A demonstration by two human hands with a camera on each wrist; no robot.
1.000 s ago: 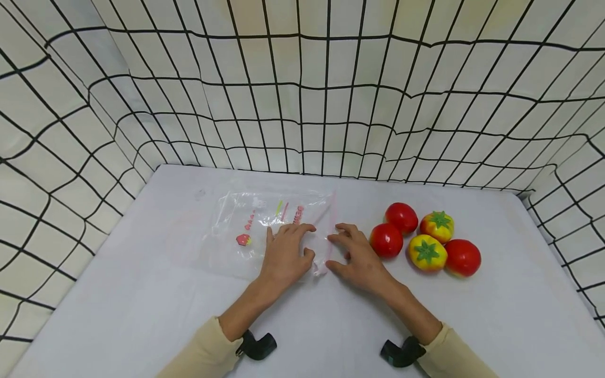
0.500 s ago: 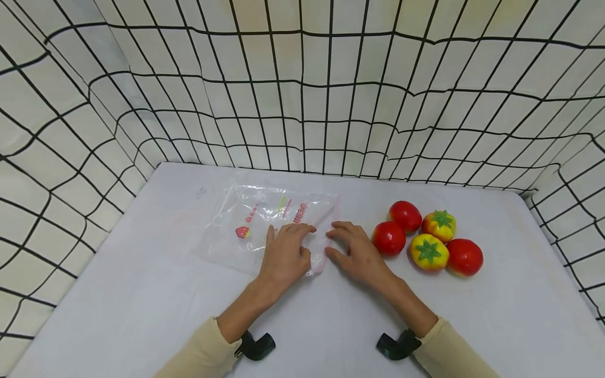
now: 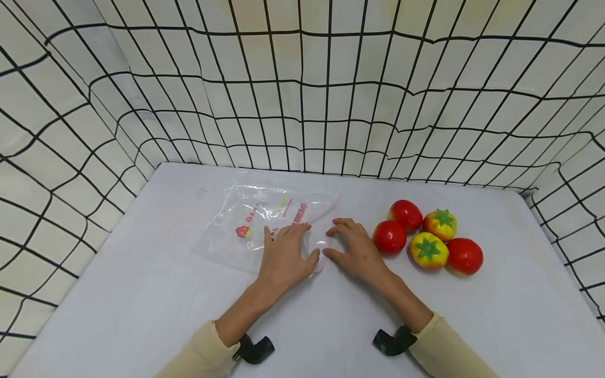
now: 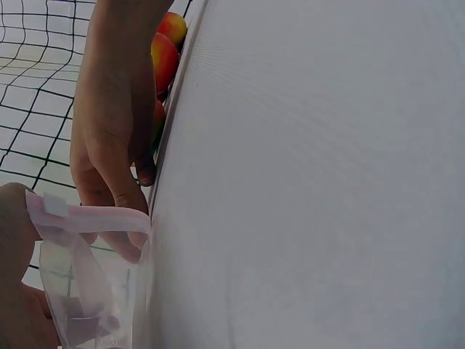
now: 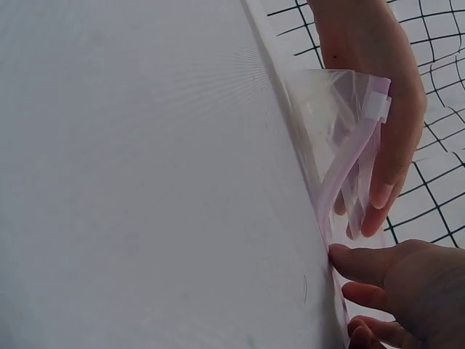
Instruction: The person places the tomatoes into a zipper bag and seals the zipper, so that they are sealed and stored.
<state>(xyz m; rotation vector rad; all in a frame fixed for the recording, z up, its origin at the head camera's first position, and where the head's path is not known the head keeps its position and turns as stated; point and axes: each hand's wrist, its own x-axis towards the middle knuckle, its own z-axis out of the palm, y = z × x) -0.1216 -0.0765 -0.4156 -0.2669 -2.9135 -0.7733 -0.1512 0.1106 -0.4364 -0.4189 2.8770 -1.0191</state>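
Observation:
A clear zip bag [image 3: 231, 231] with pink and red print lies flat on the white table, its pink-edged mouth toward the right. My left hand [image 3: 285, 257] rests on the bag near the mouth, thumb spread from the fingers. My right hand [image 3: 360, 255] touches the pink edge with its fingertips. In the right wrist view, the bag's mouth gapes, and a white slider [image 5: 377, 107] sits on the pink strip [image 5: 341, 163] in front of the left hand. The left wrist view shows right fingertips behind the clear film. Whether either hand pinches the film is hard to see.
Right of the right hand stand several toy tomatoes, red ones [image 3: 389, 237] and yellow-red ones with green leaf tops [image 3: 428, 252]. A black grid net over white cloth [image 3: 312, 94] walls the table's back and sides. Black wrist cameras [image 3: 255, 350] sit by both cuffs.
The left thumb has stretched out toward the bag's mouth, and the left fingers have shifted slightly. The right hand has moved a little left along the pink edge. The toy tomatoes stay put.

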